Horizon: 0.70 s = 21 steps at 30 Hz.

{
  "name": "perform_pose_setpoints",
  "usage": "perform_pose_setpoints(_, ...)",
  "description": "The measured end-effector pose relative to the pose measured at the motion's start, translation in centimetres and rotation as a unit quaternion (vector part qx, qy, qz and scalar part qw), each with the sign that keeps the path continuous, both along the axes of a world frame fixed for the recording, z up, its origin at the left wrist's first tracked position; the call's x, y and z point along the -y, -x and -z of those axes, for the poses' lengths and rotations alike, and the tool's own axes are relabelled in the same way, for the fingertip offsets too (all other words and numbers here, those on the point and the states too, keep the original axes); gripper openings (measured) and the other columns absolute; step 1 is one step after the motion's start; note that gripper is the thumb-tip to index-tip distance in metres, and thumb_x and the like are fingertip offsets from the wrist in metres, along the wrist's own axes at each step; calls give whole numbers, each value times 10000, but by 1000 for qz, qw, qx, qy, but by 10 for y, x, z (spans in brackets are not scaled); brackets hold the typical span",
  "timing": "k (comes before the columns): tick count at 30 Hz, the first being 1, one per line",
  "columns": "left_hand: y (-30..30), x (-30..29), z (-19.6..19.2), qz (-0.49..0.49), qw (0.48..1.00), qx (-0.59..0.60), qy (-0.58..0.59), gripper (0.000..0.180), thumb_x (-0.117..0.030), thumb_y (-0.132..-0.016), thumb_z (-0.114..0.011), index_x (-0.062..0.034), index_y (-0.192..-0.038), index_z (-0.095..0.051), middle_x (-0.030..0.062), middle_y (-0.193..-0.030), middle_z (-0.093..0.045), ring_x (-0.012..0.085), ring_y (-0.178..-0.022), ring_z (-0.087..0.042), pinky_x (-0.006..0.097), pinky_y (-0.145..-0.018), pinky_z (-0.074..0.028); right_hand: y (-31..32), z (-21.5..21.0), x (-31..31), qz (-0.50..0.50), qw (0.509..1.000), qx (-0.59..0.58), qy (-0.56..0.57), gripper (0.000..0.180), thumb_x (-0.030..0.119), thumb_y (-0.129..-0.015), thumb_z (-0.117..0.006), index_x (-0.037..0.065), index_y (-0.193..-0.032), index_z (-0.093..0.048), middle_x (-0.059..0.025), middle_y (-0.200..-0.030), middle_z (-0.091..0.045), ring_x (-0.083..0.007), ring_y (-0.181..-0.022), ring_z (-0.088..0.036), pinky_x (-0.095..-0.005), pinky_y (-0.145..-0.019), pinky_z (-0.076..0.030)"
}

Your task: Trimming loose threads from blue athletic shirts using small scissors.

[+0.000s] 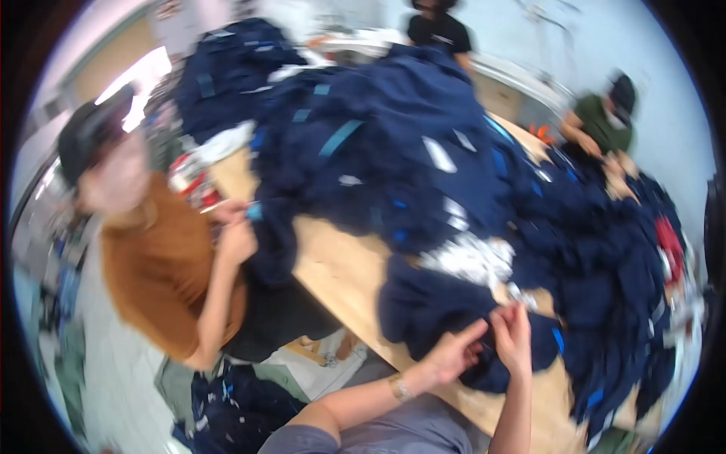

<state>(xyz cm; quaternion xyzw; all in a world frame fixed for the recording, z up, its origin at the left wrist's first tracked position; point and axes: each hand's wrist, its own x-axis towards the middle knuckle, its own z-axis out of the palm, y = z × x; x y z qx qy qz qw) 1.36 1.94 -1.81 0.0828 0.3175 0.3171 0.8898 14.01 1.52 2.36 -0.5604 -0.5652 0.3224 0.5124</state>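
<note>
A dark navy garment (439, 303) lies bunched on the wooden table (340, 265) in front of me. My left hand (454, 352) pinches a fold of it at its near edge. My right hand (513, 337) grips the same fabric right beside the left, fingers curled into the cloth. Both forearms come up from the lower edge, and a gold bracelet (399, 387) sits on my left wrist. The picture is blurred, so what lies between my fingertips is unclear.
A big heap of navy garments (423, 144) with light blue straps and white labels covers the table. A person in an orange top (162, 265) works at the left. Two more people (605, 121) stand at the far side. More navy cloth (227, 401) lies on the floor.
</note>
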Motion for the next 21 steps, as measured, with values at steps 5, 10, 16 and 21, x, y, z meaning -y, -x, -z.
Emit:
perform_pose_setpoints(5,19,-16,-8,58,889,-310,-332,639,-576,-828,-498,0,-573,-605,72,-535,-580,110,-448,-527,224,-436,-423,-3,-9,1,-38,990,-137,27,134,-16,-869,-498,44,-861,-378,23,-736,-358,-57,-669,-343,-190,-597,-337)
perform_pose_setpoints(10,26,-17,8,-49,796,-382,-467,557,-449,-890,-484,-1,-565,-546,42,-505,-527,96,-472,-500,227,-462,-389,-12,-6,16,-22,981,-184,50,150,28,-872,-521,67,-849,-378,14,-737,-437,-33,-619,-362,-185,-533,-324)
perform_pose_setpoints(16,19,3,9,-83,942,-204,-252,344,-396,-879,-536,-62,-798,-562,29,-671,-571,110,-597,-546,243,-493,-409,-8,0,22,-4,972,-219,78,185,65,-876,-543,81,-841,-362,22,-718,-442,-24,-592,-383,-180,-503,-333)
perform_pose_setpoints(21,23,14,-14,2,999,22,35,214,-324,-820,-648,-134,-842,-552,-19,-771,-551,102,-674,-558,192,-461,-373,-7,16,25,-19,963,-251,98,198,65,-876,-543,83,-820,-354,23,-716,-431,-21,-594,-385,-181,-499,-330)
